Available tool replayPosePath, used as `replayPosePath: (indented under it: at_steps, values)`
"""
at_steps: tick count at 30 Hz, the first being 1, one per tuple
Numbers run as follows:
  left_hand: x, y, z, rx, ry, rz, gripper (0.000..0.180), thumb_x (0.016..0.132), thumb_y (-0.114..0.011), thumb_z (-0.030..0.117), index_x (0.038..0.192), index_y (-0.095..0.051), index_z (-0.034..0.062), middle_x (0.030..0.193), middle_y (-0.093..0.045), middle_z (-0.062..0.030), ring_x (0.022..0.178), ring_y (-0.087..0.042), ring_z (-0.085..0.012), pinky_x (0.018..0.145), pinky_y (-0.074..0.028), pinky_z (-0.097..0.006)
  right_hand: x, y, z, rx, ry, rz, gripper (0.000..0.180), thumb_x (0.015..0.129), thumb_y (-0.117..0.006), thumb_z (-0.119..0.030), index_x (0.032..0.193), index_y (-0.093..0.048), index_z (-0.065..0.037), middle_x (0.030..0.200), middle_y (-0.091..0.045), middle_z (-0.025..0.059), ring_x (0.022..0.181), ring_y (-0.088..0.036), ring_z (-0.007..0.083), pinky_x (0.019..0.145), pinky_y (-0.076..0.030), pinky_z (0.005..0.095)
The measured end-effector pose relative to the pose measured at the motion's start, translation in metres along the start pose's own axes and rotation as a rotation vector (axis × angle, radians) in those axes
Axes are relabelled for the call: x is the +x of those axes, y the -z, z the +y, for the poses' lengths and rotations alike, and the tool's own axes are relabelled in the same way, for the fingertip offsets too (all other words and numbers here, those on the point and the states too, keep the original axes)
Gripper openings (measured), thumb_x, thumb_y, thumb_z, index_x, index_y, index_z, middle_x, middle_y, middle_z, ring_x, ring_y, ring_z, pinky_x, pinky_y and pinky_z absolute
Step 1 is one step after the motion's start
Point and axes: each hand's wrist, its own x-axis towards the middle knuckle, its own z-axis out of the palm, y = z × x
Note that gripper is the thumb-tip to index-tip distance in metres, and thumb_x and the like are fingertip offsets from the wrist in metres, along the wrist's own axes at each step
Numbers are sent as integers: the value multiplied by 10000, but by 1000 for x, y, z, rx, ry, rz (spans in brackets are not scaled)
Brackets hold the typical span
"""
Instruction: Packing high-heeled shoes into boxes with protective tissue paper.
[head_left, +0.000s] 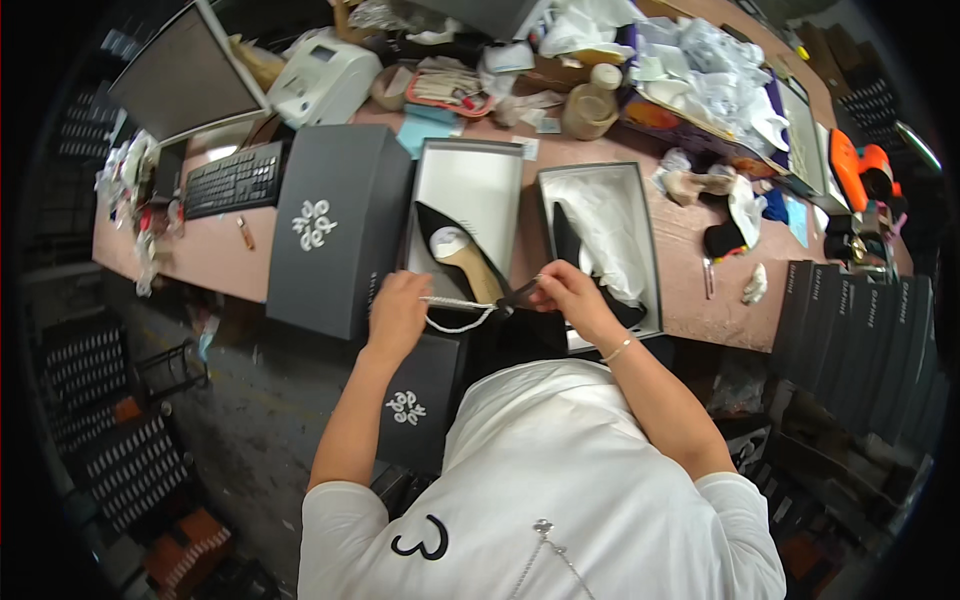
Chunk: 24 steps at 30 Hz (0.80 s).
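Observation:
A black pointed shoe (427, 217) with a tan insole and a white label lies over the white inside of an open shoe box (470, 165). From its near end a pale, glittering strap (460, 327) makes a loop to the left. My left hand (400, 308) is closed at that loop's left end. On the other side, my right hand (572, 297) pinches a dark strap end (522, 293) close to where the pale strap meets it. A second open box (648, 210) at right holds white tissue paper (605, 225) and another black shoe (565, 240), partly hidden.
A dark grey shoe box (340, 200) stands left of the open ones, beside a keyboard (235, 180) and a monitor (185, 75). At the back are a bottle (592, 103) and a purple box (700, 140) of plastic bags. Stacked dark boxes (850, 325) stand right.

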Motion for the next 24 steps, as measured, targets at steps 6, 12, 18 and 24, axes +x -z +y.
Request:
replayPosePath:
  at_steps: [6, 12, 18, 24]
  values:
    - [31, -29, 16, -246, 122, 172, 440, 816, -627, 12, 1249, -549, 23, 1276, -515, -183, 1169, -521, -352, 992, -416, -388, -21, -2, -19, -266, 42, 130, 155, 944, -562, -161, 977, -575, -11, 832, -643, 91, 705, -642, 144, 595, -532, 277]
    - [34, -21, 29, -490, 129, 36, 409, 876, -578, 10, 1282, -529, 6, 1259, -550, -167, 1132, -566, -298, 968, -453, -366, -61, 88, 12, -1481, 383, 305, 280, 778, -710, -167, 995, -595, -34, 864, -628, 119, 834, -626, 274, 643, -489, 379]
    - [34, -62, 142, -1490, 592, -214, 555, 957, -585, 212, 1398, -352, -32, 1338, -470, -168, 1219, -490, -233, 1033, -408, -369, -69, 56, -38, -1423, 363, 287, 253, 751, -727, -190, 867, -551, -50, 761, -617, 93, 730, -635, 286, 614, -488, 389]
    - [66, -107, 160, -2029, 714, -290, 642, 905, -497, 603, 1294, -467, 93, 1289, -524, -105, 1186, -497, -265, 1023, -375, -428, -95, 17, -87, -1266, 454, 164, 256, 795, -708, -200, 913, -584, -10, 782, -611, 136, 695, -646, 318, 594, -510, 402]
